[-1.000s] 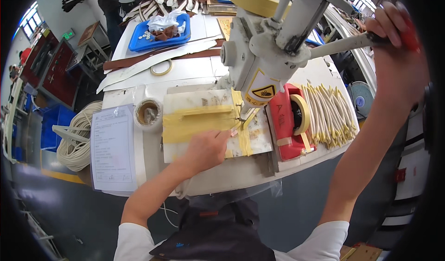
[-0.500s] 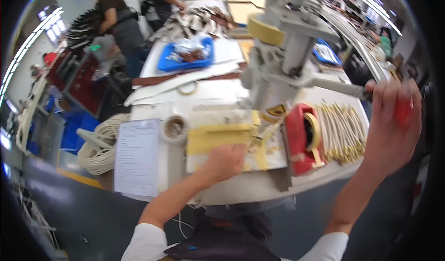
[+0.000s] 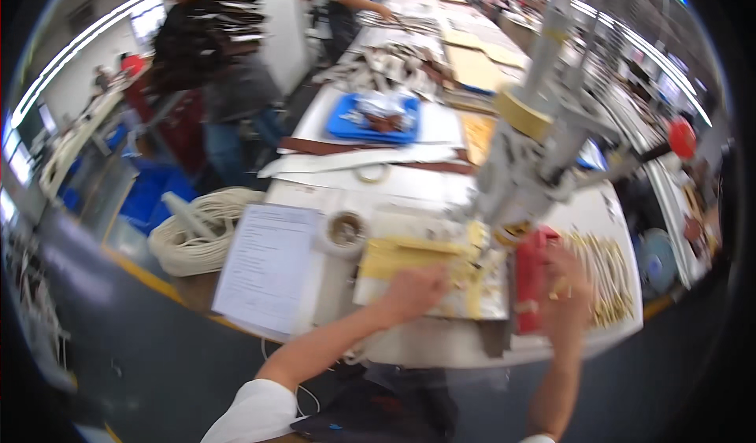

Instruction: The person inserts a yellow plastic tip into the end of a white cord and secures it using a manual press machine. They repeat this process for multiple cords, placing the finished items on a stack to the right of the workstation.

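Note:
My left hand [image 3: 416, 291], its fingers closed, rests at a board [image 3: 492, 305] covered partly with yellow tape [image 3: 398, 255], under the head of a grey hand press [image 3: 516, 167]. Whatever its fingertips grip is too small and blurred to make out. My right hand [image 3: 568, 297] is smeared by motion, in front of a red tape dispenser [image 3: 531, 281] and beside a row of pale cords [image 3: 605, 278] with yellowish ends. Whether that hand holds anything is unclear. The press's lever ends in a red knob [image 3: 682, 138], with no hand on it.
A printed sheet [image 3: 266, 266] and a tape roll [image 3: 345, 233] lie left of the board. A cord coil [image 3: 197, 234] sits at the table's left edge. Farther back are a blue tray [image 3: 374, 120] and strips [image 3: 425, 155]. A co-worker [image 3: 213, 73] carries dark pieces at left.
My right hand has let go of the press lever and come down beside the tape dispenser and cords. The left hand stays at the board. The view has shifted, and the co-worker has turned.

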The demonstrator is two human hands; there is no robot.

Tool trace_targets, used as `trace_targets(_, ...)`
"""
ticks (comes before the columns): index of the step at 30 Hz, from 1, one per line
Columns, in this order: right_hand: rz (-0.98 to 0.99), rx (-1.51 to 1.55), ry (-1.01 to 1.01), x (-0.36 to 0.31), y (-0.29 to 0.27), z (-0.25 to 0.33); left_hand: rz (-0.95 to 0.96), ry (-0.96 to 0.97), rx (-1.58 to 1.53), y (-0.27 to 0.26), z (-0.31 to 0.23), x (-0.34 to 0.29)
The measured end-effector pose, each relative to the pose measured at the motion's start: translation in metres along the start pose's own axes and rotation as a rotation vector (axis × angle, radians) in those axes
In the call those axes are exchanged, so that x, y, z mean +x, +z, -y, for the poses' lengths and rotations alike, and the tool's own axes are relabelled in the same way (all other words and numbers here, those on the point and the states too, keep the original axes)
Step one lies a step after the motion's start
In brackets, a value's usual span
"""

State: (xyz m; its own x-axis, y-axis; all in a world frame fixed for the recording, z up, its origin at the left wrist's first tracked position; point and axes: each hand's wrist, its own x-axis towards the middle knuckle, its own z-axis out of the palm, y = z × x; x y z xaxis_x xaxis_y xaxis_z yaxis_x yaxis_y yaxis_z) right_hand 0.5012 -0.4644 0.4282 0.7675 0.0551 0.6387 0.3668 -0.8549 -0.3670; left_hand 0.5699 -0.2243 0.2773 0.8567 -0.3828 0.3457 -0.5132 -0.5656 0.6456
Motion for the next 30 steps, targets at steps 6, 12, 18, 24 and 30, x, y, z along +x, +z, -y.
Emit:
trace_targets(6,0.254,-0.065,0.229,-0.045,0.076,-0.016,-0.022,-0.017,-0.047,-0.003,-0.015,0.006)
trace_targets(12,0.258,-0.126,0.167,-0.047,0.109,-0.037,-0.004,0.0,-0.059,-0.005,-0.008,0.007)
trace_targets(18,0.212,-0.099,0.154,-0.039,0.115,-0.038,-0.005,-0.025,-0.077,-0.014,-0.013,0.007)
trace_targets(24,0.148,-0.048,0.164,-0.041,0.112,-0.041,-0.017,-0.035,-0.063,-0.01,-0.015,0.009)
trace_targets(30,-0.014,-0.12,0.005,-0.05,0.098,-0.03,0.009,-0.141,-0.105,-0.016,-0.024,0.012)
